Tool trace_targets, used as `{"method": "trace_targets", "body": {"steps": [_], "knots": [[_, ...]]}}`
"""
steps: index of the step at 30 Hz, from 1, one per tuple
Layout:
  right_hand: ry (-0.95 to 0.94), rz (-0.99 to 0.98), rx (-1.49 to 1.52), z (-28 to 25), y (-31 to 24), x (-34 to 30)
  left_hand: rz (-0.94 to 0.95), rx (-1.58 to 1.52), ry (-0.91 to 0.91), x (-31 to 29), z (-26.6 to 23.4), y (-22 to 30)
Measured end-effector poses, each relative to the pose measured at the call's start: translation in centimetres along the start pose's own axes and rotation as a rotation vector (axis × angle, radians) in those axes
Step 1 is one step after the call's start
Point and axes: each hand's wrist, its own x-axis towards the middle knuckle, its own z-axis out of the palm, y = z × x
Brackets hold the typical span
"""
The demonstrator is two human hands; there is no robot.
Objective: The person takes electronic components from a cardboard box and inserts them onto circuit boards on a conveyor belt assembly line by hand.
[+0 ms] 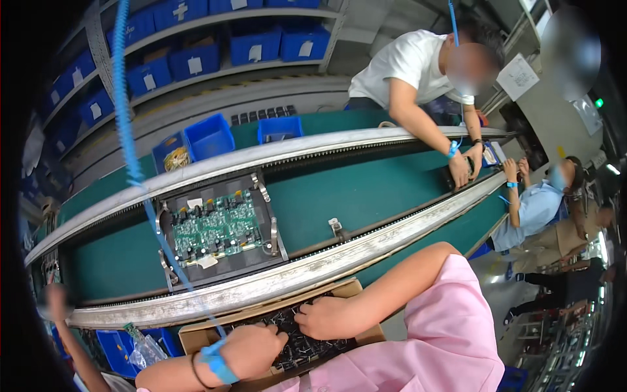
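A cardboard box [361, 295] sits at the front edge of the conveyor line, holding many small black components with thin metal leads [302, 349]. My left hand [251, 349], with a blue wrist strap [219, 363], reaches over the box's near left part. Its fingers are bent together at the components, and whatever is between the fingertips is too small to make out. My right hand [326, 318] comes in from the right and rests among the same components. Its fingers curl down into them, and the fingertips are partly hidden.
A black carrier [271, 245] with green circuit boards [215, 225] sits on the conveyor [353, 193] between metal rails. A coiled blue cord [124, 124] hangs in front. Blue bins [210, 137] stand beyond. A co-worker [418, 72] leans over the line; another person's arm [62, 320] appears lower left.
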Motion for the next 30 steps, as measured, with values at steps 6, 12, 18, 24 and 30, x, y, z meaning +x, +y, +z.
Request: {"method": "trace_targets", "body": {"steps": [6,12,18,24,30], "knots": [[-0.256,0.046,0.056,-1.5,-0.1,1.0,-0.025,0.229,0.141,2.2,3.8,0.5],[-0.258,0.058,0.162,-3.3,0.3,1.1,0.164,0.135,0.301,3.6,4.7,-1.4],[-0.165,0.035,0.113,-2.1,0.3,1.8,0.191,0.126,0.329,3.6,5.1,-2.1],[-0.095,0.013,0.008,-1.9,0.1,2.3,0.136,0.080,0.240,3.2,4.6,-1.8],[-0.153,0.021,0.039,-2.5,-0.1,2.9,0.077,-0.036,0.169,1.2,1.5,-1.4]]}}
